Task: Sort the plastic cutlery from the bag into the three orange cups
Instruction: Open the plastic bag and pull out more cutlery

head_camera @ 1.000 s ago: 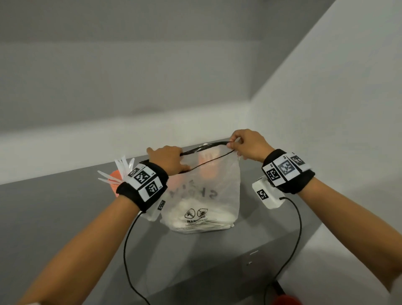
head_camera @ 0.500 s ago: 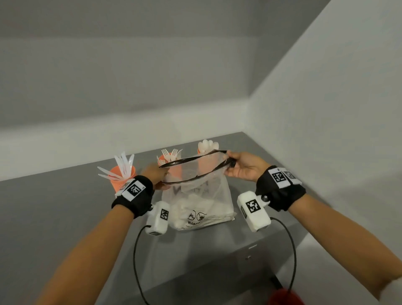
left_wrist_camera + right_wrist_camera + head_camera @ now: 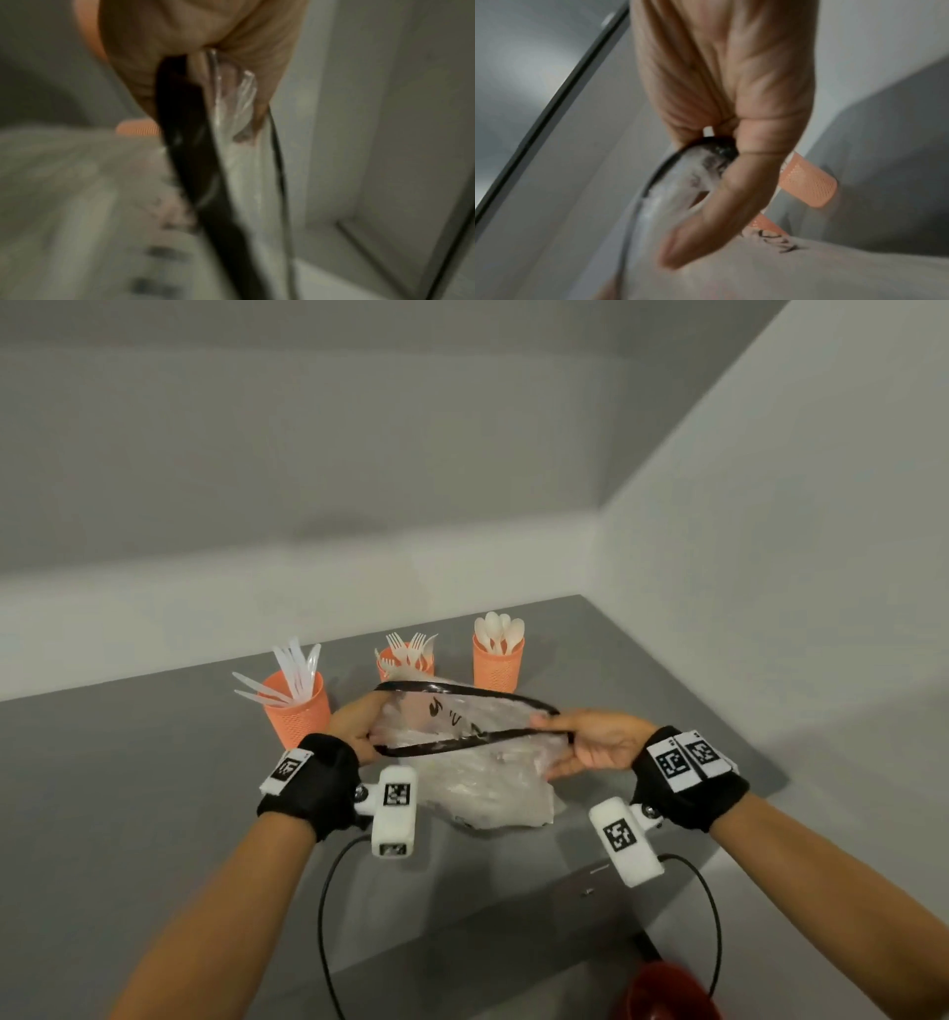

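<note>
Clear plastic bag (image 3: 482, 778), black-rimmed mouth, crumpled, printed

A clear, crinkled plastic bag with a black-rimmed mouth (image 3: 477, 762) sags on the grey surface at centre, its mouth pulled wide open. Behind it stand three upright orange mesh-textured cups: at 10 o'clock one holding white plastic knives (image 3: 298, 711), at 12 one with forks (image 3: 405, 662), at 1 one with spoons (image 3: 497, 665).
</note>
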{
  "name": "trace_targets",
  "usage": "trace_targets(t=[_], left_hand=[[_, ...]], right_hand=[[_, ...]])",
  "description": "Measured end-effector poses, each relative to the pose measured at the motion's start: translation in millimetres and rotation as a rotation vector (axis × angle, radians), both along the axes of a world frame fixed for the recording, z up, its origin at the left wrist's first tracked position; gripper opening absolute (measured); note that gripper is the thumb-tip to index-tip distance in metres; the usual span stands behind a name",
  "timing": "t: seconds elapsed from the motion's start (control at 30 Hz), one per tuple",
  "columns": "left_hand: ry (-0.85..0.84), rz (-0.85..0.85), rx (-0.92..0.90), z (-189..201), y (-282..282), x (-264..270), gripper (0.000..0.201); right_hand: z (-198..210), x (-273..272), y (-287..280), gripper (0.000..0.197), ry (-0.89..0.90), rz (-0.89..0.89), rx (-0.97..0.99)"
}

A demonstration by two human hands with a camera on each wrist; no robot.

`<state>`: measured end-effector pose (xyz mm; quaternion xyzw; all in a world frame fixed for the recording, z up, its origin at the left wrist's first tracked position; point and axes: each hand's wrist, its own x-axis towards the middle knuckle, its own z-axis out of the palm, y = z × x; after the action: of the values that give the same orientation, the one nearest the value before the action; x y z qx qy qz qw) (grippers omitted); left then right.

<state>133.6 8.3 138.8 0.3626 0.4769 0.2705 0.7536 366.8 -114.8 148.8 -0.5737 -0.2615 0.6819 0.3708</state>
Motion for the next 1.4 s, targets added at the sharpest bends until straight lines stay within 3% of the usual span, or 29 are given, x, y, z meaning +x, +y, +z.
trace_targets(t=[0.13,0.2,0.23,0.27,0.33,0.43,0.53,0.63,0.7,0.77,0.87,0.93,1.0,1.03,1.13,1.2,1.3,1.4], left_hand=[[0.507,-0.477,0.499,-14,-18,4,0.056],[0.651,-0.629,0.605,-27,-28,10,0.045],[0.657,-0.637,0.571,-35,-29,11,0.042],[0.6,-0.604,0.497,-42,-29,12,0.042],[0.295,-0.389,0.178,-50,-22,10,0.037],[-0.151,-0.025,-0.254,-47,-6,2,0.03],[-0.336,0.114,-0.356,-38,-5,9,0.029],[-0.328,0.165,-0.33,-40,-15,23,0.025],[-0.298,0.129,-0.26,-55,-13,23,0.028],[-0.066,-0.01,-0.088,-69,-9,17,0.029],[0.409,-0.439,0.278,-69,-17,8,0.024],[0.524,-0.624,0.418,-68,-20,6,0.016],[0.514,-0.633,0.403,-72,-18,6,0.019],[0.434,-0.575,0.304,-72,-15,7,0.026],[-0.031,-0.246,-0.076,-74,-5,3,0.027],[-0.174,-0.115,-0.169,-74,4,0,0.032],[-0.279,0.062,-0.279,-78,9,2,0.038],[-0.318,0.194,-0.308,-82,4,17,0.037]], right_hand=[[4,6,18,0.024,0.309,-0.414,0.094],[7,1,26,0.023,0.396,-0.543,0.129],[4,1,31,0.021,0.44,-0.6,0.14],[1,0,35,0.019,0.486,-0.638,0.149],[-8,4,37,0.016,0.52,-0.599,0.161],[-17,7,16,0.024,0.194,-0.23,0.119],[-24,-14,-10,0.024,-0.31,0.227,0.079],[-37,-20,-13,0.015,-0.462,0.375,0.097],[-42,-9,-8,0.02,-0.359,0.234,0.071],[-48,9,-1,0.023,-0.09,-0.082,0.081],[-54,27,14,0.011,0.29,-0.425,0.1],[-56,22,25,0.019,0.382,-0.505,0.101],[-65,18,33,0.023,0.481,-0.602,0.094],[-69,16,37,0.018,0.535,-0.644,0.095],[-80,21,37,0.017,0.596,-0.581,0.111],[-82,25,31,0.028,0.425,-0.368,0.089],[-85,17,17,0.007,-0.181,0.089,0.079],[-96,5,13,0.021,-0.396,0.3,0.149]])
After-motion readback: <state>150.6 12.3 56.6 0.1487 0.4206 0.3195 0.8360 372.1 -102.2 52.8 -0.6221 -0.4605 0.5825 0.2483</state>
